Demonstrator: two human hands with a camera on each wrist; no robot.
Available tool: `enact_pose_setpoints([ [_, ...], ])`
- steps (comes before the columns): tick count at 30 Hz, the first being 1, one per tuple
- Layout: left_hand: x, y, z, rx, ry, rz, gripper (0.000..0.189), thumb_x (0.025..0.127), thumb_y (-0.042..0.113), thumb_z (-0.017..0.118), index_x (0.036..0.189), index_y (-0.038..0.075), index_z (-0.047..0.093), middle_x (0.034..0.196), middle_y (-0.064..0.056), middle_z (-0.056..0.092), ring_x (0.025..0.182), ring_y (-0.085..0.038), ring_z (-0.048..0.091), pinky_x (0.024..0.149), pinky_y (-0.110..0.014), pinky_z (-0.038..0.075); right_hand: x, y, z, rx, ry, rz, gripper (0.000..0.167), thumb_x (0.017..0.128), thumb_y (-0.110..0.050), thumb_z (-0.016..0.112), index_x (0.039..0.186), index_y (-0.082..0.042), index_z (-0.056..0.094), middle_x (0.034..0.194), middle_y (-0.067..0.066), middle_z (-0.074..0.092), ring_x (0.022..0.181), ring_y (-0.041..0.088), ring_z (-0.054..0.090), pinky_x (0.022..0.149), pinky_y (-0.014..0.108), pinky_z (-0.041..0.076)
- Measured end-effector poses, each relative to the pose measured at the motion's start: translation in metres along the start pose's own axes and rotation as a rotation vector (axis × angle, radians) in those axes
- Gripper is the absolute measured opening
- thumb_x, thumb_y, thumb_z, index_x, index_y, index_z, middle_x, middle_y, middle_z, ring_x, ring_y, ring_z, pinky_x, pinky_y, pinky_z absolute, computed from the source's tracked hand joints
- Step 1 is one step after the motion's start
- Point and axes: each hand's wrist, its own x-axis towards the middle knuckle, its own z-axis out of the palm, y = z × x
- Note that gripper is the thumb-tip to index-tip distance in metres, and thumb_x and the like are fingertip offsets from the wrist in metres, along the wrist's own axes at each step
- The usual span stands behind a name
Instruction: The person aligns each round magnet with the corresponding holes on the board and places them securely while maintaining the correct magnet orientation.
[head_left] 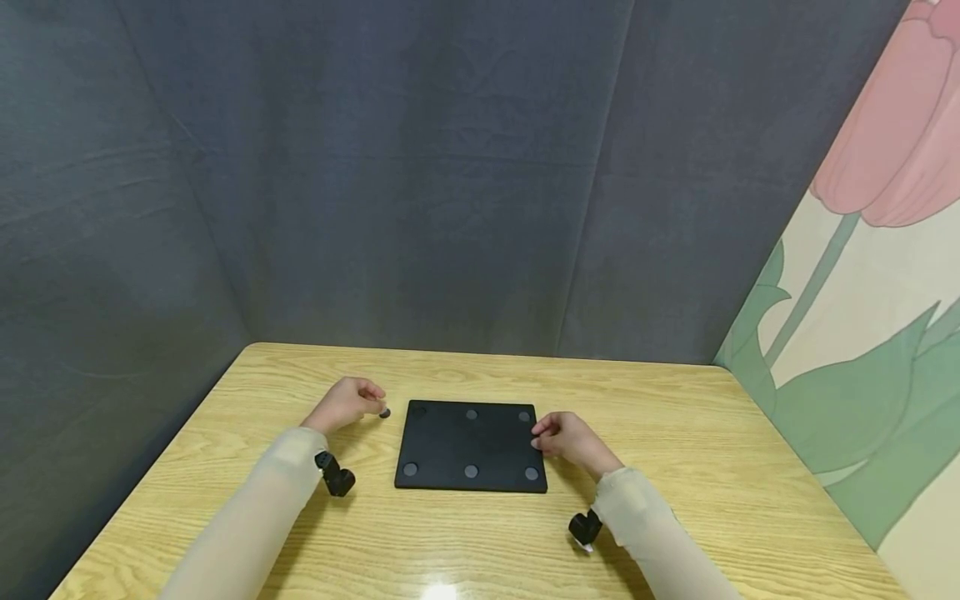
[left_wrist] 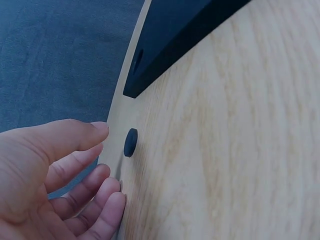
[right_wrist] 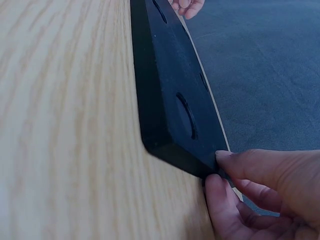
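A flat black rectangular board (head_left: 472,446) lies on the table, with several round grey spots along its long sides; the round spot at its far left corner looks darker. Just left of that corner, a small black disc (left_wrist: 131,142) lies on the wood. My left hand (head_left: 350,404) is beside the disc, its thumb and fingers apart, and in the left wrist view a small gap separates them from it. At the board's right edge my right hand (head_left: 570,439) pinches the rim, thumb on top and a finger against the side (right_wrist: 265,192).
The light wooden table (head_left: 465,542) ends at a dark blue-grey curtain (head_left: 420,183) behind and to the left. A wall with a painted pink tulip (head_left: 885,125) rises on the right. Small black cameras (head_left: 335,475) sit on both wrists over pale sleeves.
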Motion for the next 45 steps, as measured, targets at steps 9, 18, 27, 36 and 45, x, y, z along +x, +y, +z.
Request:
enact_pose_setpoints([
  [9, 0.0014, -0.0038, 0.0019, 0.030, -0.007, -0.018, 0.022, 0.086, 0.017, 0.072, 0.103, 0.004, 0.068, 0.099, -0.008, 0.067, 0.086, -0.020, 0.057, 0.075, -0.034, 0.045, -0.0009, -0.0008, -0.0002, -0.001, -0.004, 0.006, 0.011, 0.086, 0.004, 0.067, 0.096, 0.002, 0.062, 0.085, 0.010, 0.059, 0.073, 0.017, 0.058, 0.067, 0.029, 0.053],
  [18, 0.0001, -0.0008, 0.0038, 0.040, 0.002, -0.028, 0.023, 0.084, 0.016, 0.075, 0.101, 0.002, 0.069, 0.096, -0.009, 0.065, 0.080, -0.019, 0.053, 0.069, -0.030, 0.043, -0.0007, -0.0002, -0.0001, 0.008, -0.002, 0.006, 0.011, 0.086, 0.004, 0.066, 0.096, 0.003, 0.062, 0.085, 0.011, 0.059, 0.073, 0.017, 0.059, 0.068, 0.030, 0.054],
  [27, 0.0020, -0.0019, 0.0062, 0.033, -0.004, -0.043, 0.023, 0.081, 0.013, 0.077, 0.100, 0.002, 0.069, 0.093, -0.007, 0.064, 0.080, -0.019, 0.053, 0.070, -0.031, 0.043, -0.0015, -0.0016, 0.0000, 0.015, -0.005, 0.010, 0.011, 0.086, 0.005, 0.066, 0.096, 0.003, 0.062, 0.086, 0.011, 0.058, 0.074, 0.017, 0.059, 0.069, 0.031, 0.055],
  [36, 0.0031, -0.0024, 0.0078, 0.015, -0.009, -0.059, 0.022, 0.080, 0.009, 0.076, 0.100, 0.002, 0.069, 0.091, -0.007, 0.061, 0.080, -0.019, 0.051, 0.069, -0.030, 0.043, -0.0020, -0.0025, -0.0003, 0.000, 0.006, 0.005, 0.011, 0.085, 0.004, 0.067, 0.095, 0.002, 0.062, 0.085, 0.010, 0.059, 0.072, 0.016, 0.058, 0.067, 0.029, 0.053],
  [45, 0.0009, 0.0012, 0.0087, 0.009, -0.007, -0.072, 0.019, 0.080, 0.006, 0.076, 0.097, 0.002, 0.069, 0.089, -0.006, 0.059, 0.078, -0.019, 0.049, 0.066, -0.030, 0.042, -0.0020, -0.0010, -0.0005, 0.011, 0.000, 0.011, 0.011, 0.086, 0.004, 0.067, 0.096, 0.002, 0.062, 0.085, 0.011, 0.059, 0.073, 0.017, 0.058, 0.067, 0.029, 0.053],
])
